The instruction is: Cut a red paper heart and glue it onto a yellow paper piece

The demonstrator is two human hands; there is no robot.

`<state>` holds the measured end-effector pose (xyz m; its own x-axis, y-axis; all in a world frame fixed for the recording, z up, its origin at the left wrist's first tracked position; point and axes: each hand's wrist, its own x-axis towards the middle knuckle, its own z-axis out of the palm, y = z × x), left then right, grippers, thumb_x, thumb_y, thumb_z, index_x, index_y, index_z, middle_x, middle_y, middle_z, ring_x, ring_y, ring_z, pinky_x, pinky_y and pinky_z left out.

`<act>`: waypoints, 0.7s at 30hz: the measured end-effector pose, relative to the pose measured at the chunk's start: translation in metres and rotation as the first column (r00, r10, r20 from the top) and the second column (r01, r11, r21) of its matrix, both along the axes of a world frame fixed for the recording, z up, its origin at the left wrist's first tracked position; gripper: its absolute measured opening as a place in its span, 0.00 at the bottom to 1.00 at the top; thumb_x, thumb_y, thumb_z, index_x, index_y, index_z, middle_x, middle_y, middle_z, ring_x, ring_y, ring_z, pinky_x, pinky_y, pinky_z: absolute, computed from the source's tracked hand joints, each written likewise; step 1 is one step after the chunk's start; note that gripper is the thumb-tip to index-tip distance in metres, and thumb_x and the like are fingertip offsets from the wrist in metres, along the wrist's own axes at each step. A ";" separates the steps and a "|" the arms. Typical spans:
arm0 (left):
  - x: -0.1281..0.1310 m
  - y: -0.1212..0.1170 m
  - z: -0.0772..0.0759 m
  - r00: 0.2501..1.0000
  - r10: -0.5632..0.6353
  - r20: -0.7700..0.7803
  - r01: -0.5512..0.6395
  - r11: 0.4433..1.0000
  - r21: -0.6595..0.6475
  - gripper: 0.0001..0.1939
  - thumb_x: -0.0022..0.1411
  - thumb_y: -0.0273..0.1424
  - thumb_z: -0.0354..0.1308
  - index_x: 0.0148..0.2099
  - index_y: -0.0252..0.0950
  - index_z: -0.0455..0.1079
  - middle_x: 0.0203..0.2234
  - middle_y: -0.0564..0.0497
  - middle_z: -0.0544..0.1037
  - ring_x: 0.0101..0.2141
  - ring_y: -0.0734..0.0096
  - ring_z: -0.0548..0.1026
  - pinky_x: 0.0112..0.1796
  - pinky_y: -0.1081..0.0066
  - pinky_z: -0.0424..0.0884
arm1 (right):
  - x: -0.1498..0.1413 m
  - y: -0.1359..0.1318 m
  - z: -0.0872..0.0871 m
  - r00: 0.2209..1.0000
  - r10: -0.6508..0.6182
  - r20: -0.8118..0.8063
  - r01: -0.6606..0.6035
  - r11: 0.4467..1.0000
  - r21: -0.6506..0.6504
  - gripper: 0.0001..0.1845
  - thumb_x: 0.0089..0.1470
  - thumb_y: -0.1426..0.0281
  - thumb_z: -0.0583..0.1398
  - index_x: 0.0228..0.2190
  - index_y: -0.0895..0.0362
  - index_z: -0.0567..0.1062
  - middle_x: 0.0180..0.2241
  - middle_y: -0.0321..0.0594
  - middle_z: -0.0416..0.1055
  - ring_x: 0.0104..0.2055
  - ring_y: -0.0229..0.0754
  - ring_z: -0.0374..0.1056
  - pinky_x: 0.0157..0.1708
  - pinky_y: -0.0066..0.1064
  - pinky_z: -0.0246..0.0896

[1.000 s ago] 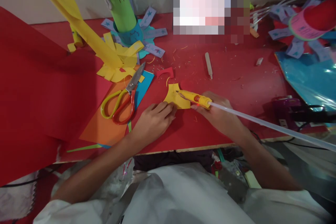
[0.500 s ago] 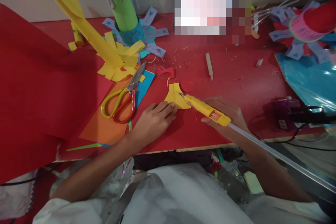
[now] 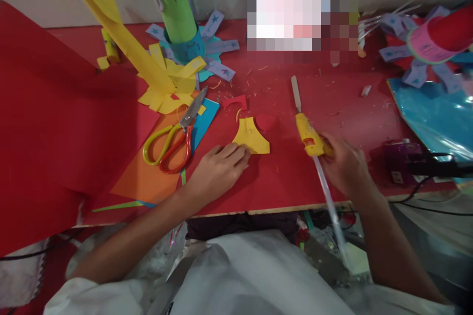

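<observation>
My left hand point(image 3: 217, 170) rests on the red table point(image 3: 325, 98), fingers curled, fingertips pressing the lower left corner of a small yellow paper cutout point(image 3: 251, 136). A small red paper disc point(image 3: 265, 121) lies just right of the cutout. My right hand point(image 3: 344, 163) is closed round a yellow glue gun point(image 3: 309, 136), held clear to the right of the cutout with its nozzle pointing away from me. A long clear glue stick point(image 3: 328, 202) trails from its back towards my body.
Scissors point(image 3: 176, 134) with yellow and red handles lie on orange and blue paper left of my left hand. A yellow paper model point(image 3: 125, 44) and a green tube point(image 3: 173, 5) stand behind. A large red sheet point(image 3: 48, 123) fills the left. A purple device point(image 3: 401, 160) sits near the right edge.
My right hand has lifted the glue gun off the yellow cutout and swung it right, turning its nozzle away. My left hand has stayed on the cutout.
</observation>
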<state>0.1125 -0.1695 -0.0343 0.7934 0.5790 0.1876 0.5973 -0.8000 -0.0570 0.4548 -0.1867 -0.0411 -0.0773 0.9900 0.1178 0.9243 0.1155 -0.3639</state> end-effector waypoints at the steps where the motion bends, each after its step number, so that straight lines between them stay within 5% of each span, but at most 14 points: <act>1: 0.000 0.000 0.001 1.000 0.003 -0.001 -0.003 1.000 -0.005 0.15 0.80 0.29 0.57 0.62 0.30 0.77 0.58 0.41 0.82 0.54 0.59 0.80 0.47 0.61 0.77 | 0.006 0.000 -0.002 0.998 -0.030 0.056 0.030 1.000 0.003 0.22 0.64 0.67 0.62 0.59 0.52 0.76 0.49 0.58 0.83 0.49 0.65 0.82 0.45 0.49 0.75; 5: 0.001 0.000 0.002 1.000 0.010 0.009 -0.009 1.000 -0.020 0.16 0.81 0.30 0.57 0.63 0.29 0.76 0.58 0.41 0.82 0.55 0.59 0.79 0.47 0.60 0.78 | 0.021 0.003 -0.001 0.984 -0.084 0.160 0.080 0.996 0.031 0.26 0.67 0.64 0.62 0.64 0.55 0.74 0.52 0.62 0.81 0.54 0.67 0.77 0.54 0.54 0.71; 10: 0.001 0.001 0.002 1.000 0.003 0.028 -0.003 1.000 0.009 0.15 0.80 0.29 0.57 0.61 0.29 0.77 0.57 0.43 0.83 0.54 0.60 0.80 0.47 0.61 0.77 | 0.020 0.018 0.021 0.958 -0.176 0.226 0.155 0.982 0.109 0.26 0.69 0.66 0.60 0.66 0.53 0.75 0.56 0.60 0.78 0.59 0.64 0.72 0.57 0.53 0.67; 15: 0.000 0.001 0.001 0.997 -0.009 0.070 0.007 0.999 0.031 0.14 0.79 0.29 0.59 0.61 0.29 0.77 0.56 0.44 0.84 0.53 0.60 0.80 0.47 0.61 0.77 | -0.020 0.050 0.032 0.992 0.120 -0.035 -0.117 0.989 0.090 0.15 0.71 0.66 0.59 0.52 0.54 0.82 0.49 0.53 0.80 0.53 0.58 0.74 0.56 0.50 0.69; 21: 0.000 0.002 0.000 0.998 -0.012 0.059 0.011 1.000 0.019 0.15 0.78 0.27 0.61 0.62 0.28 0.77 0.56 0.43 0.83 0.53 0.59 0.80 0.47 0.61 0.78 | -0.073 0.087 0.011 0.984 0.170 0.049 -0.171 0.985 0.006 0.05 0.67 0.70 0.61 0.43 0.52 0.78 0.46 0.49 0.77 0.52 0.58 0.73 0.50 0.49 0.70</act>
<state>0.1122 -0.1679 -0.0344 0.7874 0.5655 0.2454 0.5905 -0.8062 -0.0368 0.3820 -0.0994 -0.0305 -0.2505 0.9606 0.1203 0.9071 0.2763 -0.3176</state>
